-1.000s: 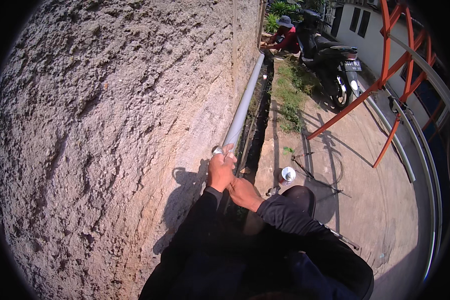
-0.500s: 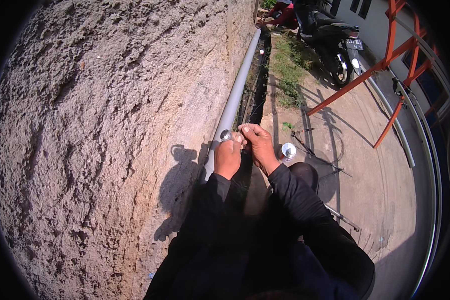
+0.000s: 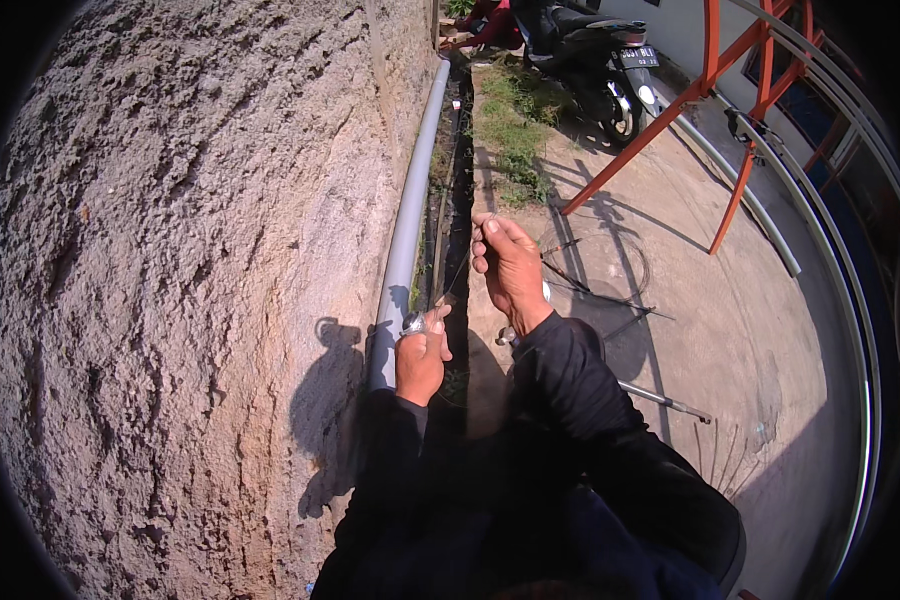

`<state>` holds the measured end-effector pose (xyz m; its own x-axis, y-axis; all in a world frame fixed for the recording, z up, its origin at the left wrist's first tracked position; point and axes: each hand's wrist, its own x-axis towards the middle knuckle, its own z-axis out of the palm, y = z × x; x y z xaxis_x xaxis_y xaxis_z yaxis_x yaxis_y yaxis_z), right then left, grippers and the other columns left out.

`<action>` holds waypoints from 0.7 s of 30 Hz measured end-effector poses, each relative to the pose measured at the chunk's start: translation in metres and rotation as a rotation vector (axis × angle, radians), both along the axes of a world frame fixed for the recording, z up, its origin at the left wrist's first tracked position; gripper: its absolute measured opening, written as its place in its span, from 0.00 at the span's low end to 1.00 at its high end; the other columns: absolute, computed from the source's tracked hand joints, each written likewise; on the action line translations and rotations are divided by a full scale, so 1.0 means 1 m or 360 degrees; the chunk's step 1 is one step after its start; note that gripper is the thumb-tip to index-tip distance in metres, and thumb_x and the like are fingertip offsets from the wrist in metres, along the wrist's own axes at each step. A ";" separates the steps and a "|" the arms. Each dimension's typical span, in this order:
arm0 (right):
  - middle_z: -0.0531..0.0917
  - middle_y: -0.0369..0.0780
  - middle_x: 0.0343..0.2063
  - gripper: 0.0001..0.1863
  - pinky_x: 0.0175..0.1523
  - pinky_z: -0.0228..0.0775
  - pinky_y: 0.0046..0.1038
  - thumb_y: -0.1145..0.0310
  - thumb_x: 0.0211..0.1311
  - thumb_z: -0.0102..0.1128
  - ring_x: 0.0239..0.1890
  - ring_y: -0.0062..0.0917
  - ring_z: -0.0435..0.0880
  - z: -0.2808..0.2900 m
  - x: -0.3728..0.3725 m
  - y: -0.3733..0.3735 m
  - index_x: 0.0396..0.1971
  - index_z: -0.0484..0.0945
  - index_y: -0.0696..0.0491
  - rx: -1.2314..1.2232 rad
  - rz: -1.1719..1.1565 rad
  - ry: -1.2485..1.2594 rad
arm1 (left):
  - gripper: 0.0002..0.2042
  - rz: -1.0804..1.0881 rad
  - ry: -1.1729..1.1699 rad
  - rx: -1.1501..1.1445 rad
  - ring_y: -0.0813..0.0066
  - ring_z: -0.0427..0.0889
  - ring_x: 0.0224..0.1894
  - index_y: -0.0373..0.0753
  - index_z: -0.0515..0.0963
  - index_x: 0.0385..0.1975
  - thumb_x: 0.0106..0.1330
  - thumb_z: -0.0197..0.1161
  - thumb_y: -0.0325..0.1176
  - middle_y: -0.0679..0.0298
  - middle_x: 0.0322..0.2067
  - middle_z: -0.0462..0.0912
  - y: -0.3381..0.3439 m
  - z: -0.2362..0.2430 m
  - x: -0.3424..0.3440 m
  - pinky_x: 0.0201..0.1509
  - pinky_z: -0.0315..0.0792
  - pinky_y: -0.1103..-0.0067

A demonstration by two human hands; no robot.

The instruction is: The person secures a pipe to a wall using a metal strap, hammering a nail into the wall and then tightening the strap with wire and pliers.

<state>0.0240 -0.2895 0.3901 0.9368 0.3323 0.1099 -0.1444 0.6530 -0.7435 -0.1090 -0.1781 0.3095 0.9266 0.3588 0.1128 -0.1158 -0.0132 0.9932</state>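
My left hand (image 3: 420,362) is closed round a small silver object (image 3: 413,325), held against the long grey pipe (image 3: 422,170) along the wall base. My right hand (image 3: 508,268) is raised to its right, thumb and fingertips pinched on a thin strand, which appears to run down toward my left hand. The pipe lies beside a narrow dark drain (image 3: 458,160). Behind my right wrist a white-topped can (image 3: 546,292) is mostly hidden, with a small metal item (image 3: 506,336) near it.
Rough wall (image 3: 200,200) at left. A co-worker in red (image 3: 490,28) crouches at the far end beside a parked scooter (image 3: 590,75). At right stand an orange metal frame (image 3: 630,150) and long pale pipes (image 3: 770,230). Cables (image 3: 600,290) lie on the concrete.
My right hand has come away from my left hand, moving upward with the pinched strand, while my left stays low by the pipe. The view has shifted, so the scene sits further left.
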 end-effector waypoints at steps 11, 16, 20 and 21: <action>0.79 0.36 0.30 0.13 0.27 0.69 0.18 0.67 0.68 0.58 0.28 0.17 0.78 -0.001 0.003 -0.011 0.44 0.77 0.61 -0.0057 -0.0070 -0.0088 | 0.15 -0.0126 0.0011 -0.0047 0.81 0.71 0.24 0.28 0.78 0.31 0.73 0.48 0.33 0.62 0.33 0.81 -0.003 -0.010 0.013 0.32 0.67 0.80; 0.79 0.36 0.29 0.11 0.28 0.69 0.16 0.69 0.67 0.59 0.28 0.16 0.78 0.003 0.003 -0.005 0.42 0.80 0.61 -0.0095 -0.0065 -0.0091 | 0.17 -0.0196 0.0036 -0.0124 0.80 0.74 0.28 0.30 0.74 0.23 0.73 0.49 0.33 0.60 0.37 0.80 0.005 -0.009 0.018 0.35 0.68 0.80; 0.79 0.36 0.30 0.11 0.28 0.69 0.16 0.68 0.67 0.60 0.28 0.15 0.77 0.003 0.007 -0.010 0.41 0.80 0.60 -0.0174 -0.0146 -0.0193 | 0.14 -0.0156 -0.0085 -0.0068 0.79 0.77 0.33 0.28 0.77 0.37 0.72 0.50 0.34 0.60 0.37 0.81 0.000 -0.006 0.031 0.41 0.70 0.80; 0.79 0.35 0.29 0.10 0.28 0.69 0.17 0.68 0.67 0.60 0.28 0.15 0.77 0.003 0.007 -0.012 0.40 0.80 0.60 -0.0239 -0.0135 -0.0203 | 0.14 -0.0084 -0.0104 -0.0068 0.79 0.78 0.34 0.28 0.77 0.42 0.72 0.51 0.34 0.60 0.37 0.81 -0.007 0.003 0.036 0.42 0.71 0.80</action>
